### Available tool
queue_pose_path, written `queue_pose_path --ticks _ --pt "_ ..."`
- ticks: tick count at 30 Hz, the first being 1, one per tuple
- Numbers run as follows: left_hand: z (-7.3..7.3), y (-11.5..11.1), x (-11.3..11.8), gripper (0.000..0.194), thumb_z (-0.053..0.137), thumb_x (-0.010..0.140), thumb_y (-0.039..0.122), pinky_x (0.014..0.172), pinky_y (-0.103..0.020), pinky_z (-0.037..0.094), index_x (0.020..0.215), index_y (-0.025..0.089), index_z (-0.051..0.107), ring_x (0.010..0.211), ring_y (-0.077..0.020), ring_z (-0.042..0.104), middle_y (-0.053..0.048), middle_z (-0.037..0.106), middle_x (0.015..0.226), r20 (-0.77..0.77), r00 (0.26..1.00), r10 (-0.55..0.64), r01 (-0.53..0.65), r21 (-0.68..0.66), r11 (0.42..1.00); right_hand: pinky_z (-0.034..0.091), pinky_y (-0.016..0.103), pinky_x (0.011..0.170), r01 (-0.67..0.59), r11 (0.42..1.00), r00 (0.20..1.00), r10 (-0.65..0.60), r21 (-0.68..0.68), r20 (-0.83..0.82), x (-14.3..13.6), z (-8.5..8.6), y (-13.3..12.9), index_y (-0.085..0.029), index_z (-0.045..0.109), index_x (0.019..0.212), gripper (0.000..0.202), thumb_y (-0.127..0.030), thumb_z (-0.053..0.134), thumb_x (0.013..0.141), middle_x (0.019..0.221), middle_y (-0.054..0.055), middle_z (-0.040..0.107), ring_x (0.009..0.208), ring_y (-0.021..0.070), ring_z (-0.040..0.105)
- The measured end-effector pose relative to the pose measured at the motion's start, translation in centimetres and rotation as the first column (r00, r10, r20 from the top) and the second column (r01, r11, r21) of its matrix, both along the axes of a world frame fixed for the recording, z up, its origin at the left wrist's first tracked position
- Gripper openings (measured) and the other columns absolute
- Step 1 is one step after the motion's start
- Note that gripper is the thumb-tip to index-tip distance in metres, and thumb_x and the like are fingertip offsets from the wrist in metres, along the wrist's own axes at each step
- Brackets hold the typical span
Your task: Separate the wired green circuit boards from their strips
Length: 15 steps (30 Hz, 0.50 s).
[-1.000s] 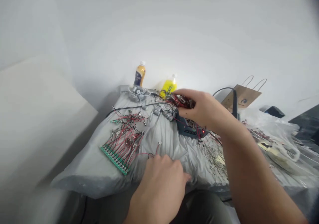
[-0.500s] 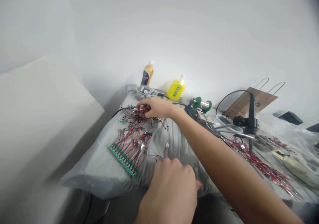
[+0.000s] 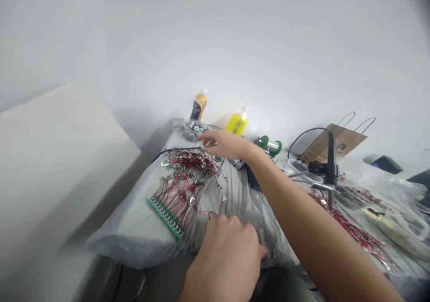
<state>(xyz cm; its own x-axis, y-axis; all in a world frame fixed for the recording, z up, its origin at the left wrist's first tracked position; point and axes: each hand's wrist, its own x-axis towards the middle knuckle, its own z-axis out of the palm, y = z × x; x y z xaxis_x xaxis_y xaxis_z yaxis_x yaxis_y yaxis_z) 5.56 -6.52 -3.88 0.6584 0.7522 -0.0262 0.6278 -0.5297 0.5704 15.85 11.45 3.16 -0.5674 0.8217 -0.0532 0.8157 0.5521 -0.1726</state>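
Observation:
A green circuit strip (image 3: 166, 217) lies on the grey plastic-covered surface (image 3: 124, 230), with many red and black wires (image 3: 179, 194) fanning out from it. Behind these is a loose heap of similar wires (image 3: 198, 161). My left hand (image 3: 231, 252) is closed at the front, palm down, right of the strip; thin red and black wires run under its knuckles, and its fingertips are hidden. My right hand (image 3: 220, 143) hovers behind the heap with curved fingers apart, beside the grey end of a black cable (image 3: 179, 149). No firm hold on it is visible.
At the back stand a bowl of small metal parts (image 3: 195, 126), an orange bottle (image 3: 199, 105) and a yellow bottle (image 3: 237, 122). Rightward are a green-ended wire spool (image 3: 269, 145), a black stand (image 3: 331, 170), a paper bag (image 3: 332, 144) and more red wires (image 3: 356, 230).
My right hand has moved back and slightly right, off the wire heap, uncovering it. My left hand remains closed in nearly the same place. The view has shifted slightly.

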Motion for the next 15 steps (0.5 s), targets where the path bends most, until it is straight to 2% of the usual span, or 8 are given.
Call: queue_pose_path --ticks 3,5,7,12,15 --pt "-0.2 -0.1 -0.1 0.037 0.067 0.105 0.042 0.083 -0.051 0.066 0.092 0.014 0.087 0.095 -0.0401 0.083 -0.018 0.085 0.094 0.005 1.0 0.001 -0.001 0.011 1.0 0.061 0.052 0.104 -0.024 1.0 0.999 0.023 0.017 0.029 -0.1 -1.6 -0.5 -0.016 0.072 0.129 0.031 -0.035 0.075 0.105 0.125 0.009 0.076 0.114 0.0261 0.075" --pt "-0.3 -0.1 -0.1 0.038 0.066 0.106 0.043 0.084 -0.051 0.065 0.094 0.013 0.087 0.097 -0.0408 0.082 -0.018 0.085 0.095 0.009 1.0 -0.002 0.002 0.02 1.0 0.06 0.052 0.106 -0.065 0.998 0.997 0.065 0.01 0.038 -0.3 -2.7 -0.7 -0.017 0.074 0.125 0.027 -0.035 0.075 0.104 0.126 0.009 0.076 0.117 0.0263 0.074" --pt "-0.4 -0.2 -0.2 0.039 0.066 0.106 0.044 0.083 -0.05 0.065 0.094 0.014 0.087 0.096 -0.0406 0.082 -0.018 0.085 0.094 0.01 1.0 -0.012 0.011 0.026 1.0 0.06 0.051 0.107 -0.085 0.996 0.996 0.084 0.01 0.032 -0.3 -2.9 -1.1 -0.017 0.074 0.125 0.026 -0.033 0.076 0.104 0.128 0.009 0.076 0.118 0.0261 0.073" --pt "0.8 -1.0 -1.5 0.03 0.065 0.107 0.038 0.079 -0.044 0.064 0.096 0.022 0.088 0.093 -0.0347 0.083 -0.014 0.086 0.099 0.035 0.999 -0.03 0.029 0.032 0.999 0.06 0.043 0.094 0.034 0.997 0.999 -0.035 0.076 0.007 1.0 -0.6 -3.5 -0.017 0.073 0.127 0.026 -0.027 0.073 0.103 0.116 0.007 0.078 0.1 0.022 0.074" --pt "1.0 -2.0 -4.0 0.028 0.06 0.108 0.039 0.094 -0.043 0.065 0.1 0.032 0.086 0.103 -0.0308 0.081 -0.006 0.087 0.102 0.13 0.987 -0.096 0.092 0.037 0.995 0.052 0.034 0.08 0.067 0.996 0.997 -0.07 0.052 0.042 2.1 0.2 -6.2 -0.018 0.081 0.106 0.013 -0.02 0.073 0.096 0.097 0.005 0.08 0.084 0.0192 0.07"
